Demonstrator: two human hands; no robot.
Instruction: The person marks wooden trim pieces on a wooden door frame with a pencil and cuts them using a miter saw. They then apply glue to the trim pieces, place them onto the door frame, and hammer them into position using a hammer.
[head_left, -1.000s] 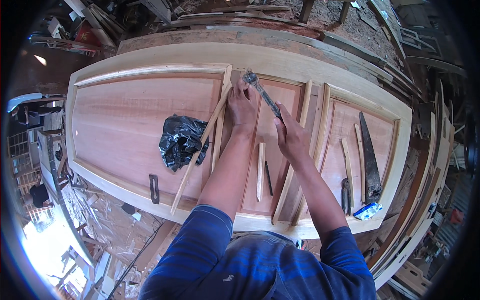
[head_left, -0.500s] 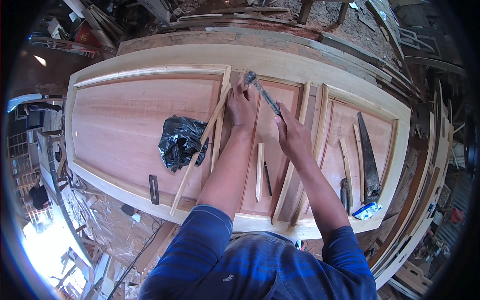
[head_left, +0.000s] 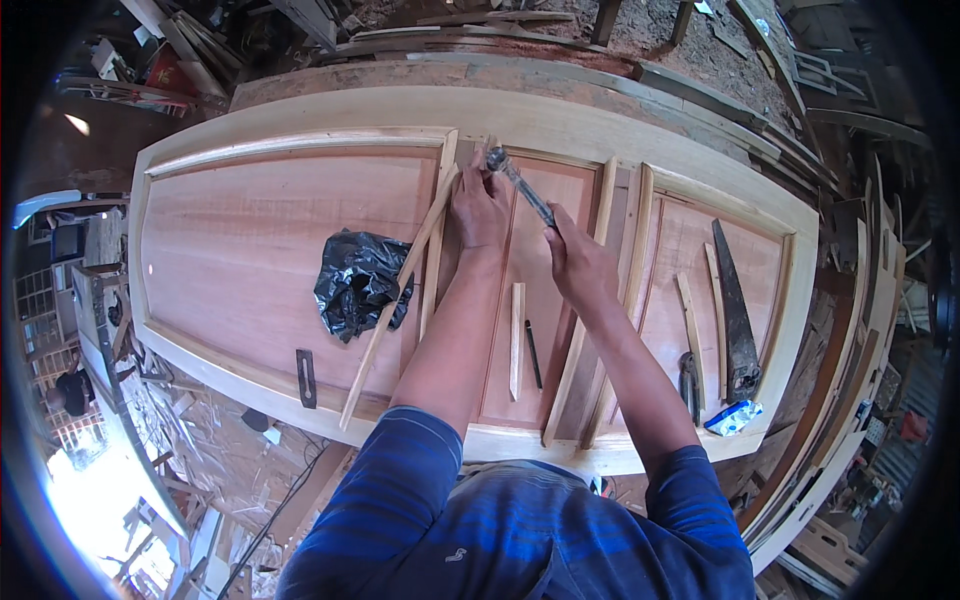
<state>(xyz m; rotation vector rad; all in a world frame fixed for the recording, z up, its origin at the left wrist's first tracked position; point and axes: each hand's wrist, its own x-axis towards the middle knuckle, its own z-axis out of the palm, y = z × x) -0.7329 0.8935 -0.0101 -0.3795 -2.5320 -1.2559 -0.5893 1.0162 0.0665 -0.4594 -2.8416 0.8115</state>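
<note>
A pale wooden door (head_left: pixel 400 107) with reddish inset panels lies flat before me. My right hand (head_left: pixel 583 262) is closed round the handle of a hammer (head_left: pixel 528 193). Its head hangs just above the fingertips of my left hand (head_left: pixel 480 212), at the far end of the middle panel. Those left fingers are bent and pinched together beside the frame; whatever they grip is mostly hidden by the hand and hammer head. Left of that wrist, a loose wooden strip (head_left: pixel 372 362) leans across the door, over a crumpled black plastic bag (head_left: pixel 345 285).
On the middle panel lie a short wooden strip (head_left: pixel 517 345) and a dark pencil (head_left: pixel 533 352). A handsaw (head_left: pixel 735 310), pliers (head_left: pixel 689 385), thin strips and a blue-white packet (head_left: pixel 734 418) rest at the right. A slotted dark metal piece (head_left: pixel 306 378) sits near the front edge.
The hammer head has shifted slightly left and down, closer to my left fingers. My left hand stays at the same spot on the door.
</note>
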